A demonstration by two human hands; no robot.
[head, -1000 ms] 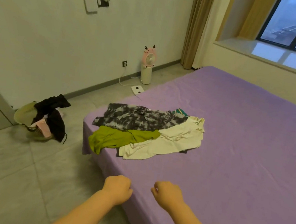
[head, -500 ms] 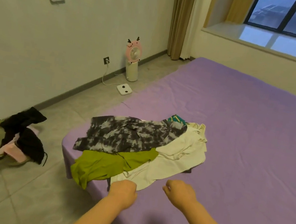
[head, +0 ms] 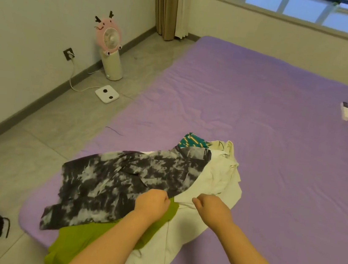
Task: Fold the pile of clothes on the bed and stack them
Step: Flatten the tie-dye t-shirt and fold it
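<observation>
Our left hand (head: 152, 203) and right hand (head: 211, 210): both curled into fists, holding nothing, hovering over near part of clothes pile (head: 139, 189). Pile sits on near-left corner of purple bed (head: 276, 156): green garment (head: 78, 243) nearest, cream one (head: 217, 182) right, grey tie-dye shirt (head: 117, 182) on top. Beyond pile, white remote (head: 345, 111) on bed; pink fan (head: 110, 43) on floor left of bed.

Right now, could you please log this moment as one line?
stage: reaching | left hand: fist, empty | right hand: fist, empty | clothes pile: unfolded on bed | stack: none
</observation>
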